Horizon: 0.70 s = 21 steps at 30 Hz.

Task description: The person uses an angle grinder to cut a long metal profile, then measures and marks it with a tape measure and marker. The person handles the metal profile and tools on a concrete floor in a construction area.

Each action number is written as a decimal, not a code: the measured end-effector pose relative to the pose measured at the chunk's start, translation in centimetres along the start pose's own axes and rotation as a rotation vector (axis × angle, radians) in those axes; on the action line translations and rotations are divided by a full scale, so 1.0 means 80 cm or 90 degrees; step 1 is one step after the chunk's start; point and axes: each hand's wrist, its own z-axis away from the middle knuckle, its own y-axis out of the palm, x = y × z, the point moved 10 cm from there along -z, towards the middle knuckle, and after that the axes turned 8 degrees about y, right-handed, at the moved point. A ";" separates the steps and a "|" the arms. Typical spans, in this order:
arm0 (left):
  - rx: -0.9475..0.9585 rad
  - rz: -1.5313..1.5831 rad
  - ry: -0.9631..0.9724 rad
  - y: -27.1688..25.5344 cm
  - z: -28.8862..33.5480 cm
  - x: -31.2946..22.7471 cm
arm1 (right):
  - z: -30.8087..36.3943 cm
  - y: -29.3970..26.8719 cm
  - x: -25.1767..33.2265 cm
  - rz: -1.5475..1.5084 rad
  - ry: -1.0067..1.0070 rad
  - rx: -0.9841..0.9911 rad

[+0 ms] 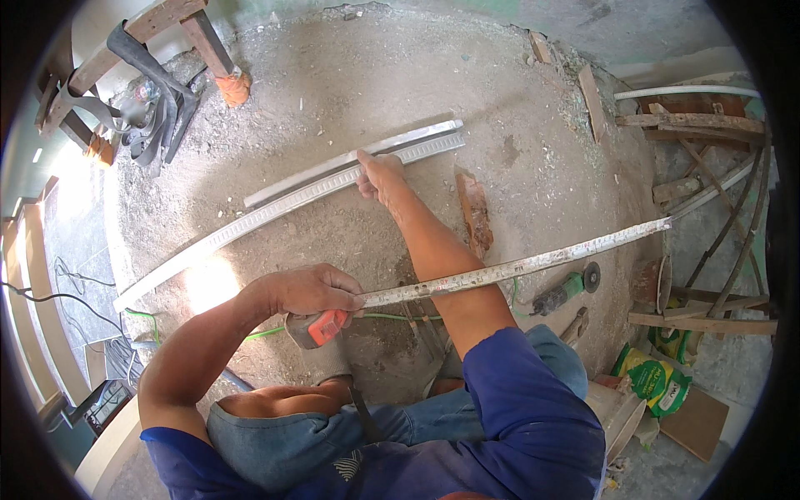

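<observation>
My left hand [312, 289] is closed round a tape measure [321, 328] with a red and dark case. Its worn white blade [533, 265] is drawn far out to the right and crosses over my right forearm. Farther out, my right hand [382, 177] grips a long, ribbed metal channel [242, 227], thumb on the near side and fingers on the far side. Just beyond lies a shorter plain metal channel [333, 163], roughly parallel to it; my fingertips reach close to its edge, and I cannot tell if they touch.
An angle grinder [567, 289] with a green body rests right of my knees, its green cord running leftward. A broken wood piece [474, 215] lies mid-floor. A wooden trestle [208, 46] stands at far left. Scrap timber [708, 125] and a green-yellow bag [652, 379] are at right.
</observation>
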 end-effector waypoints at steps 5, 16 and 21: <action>0.006 0.034 0.001 0.002 0.001 0.001 | 0.002 0.003 0.003 -0.020 -0.061 0.027; -0.002 -0.003 0.017 -0.002 0.002 0.001 | 0.124 0.067 0.048 0.728 -0.658 -0.153; -0.005 0.019 0.005 -0.002 0.001 0.008 | 0.116 0.076 0.043 0.801 -0.626 -0.118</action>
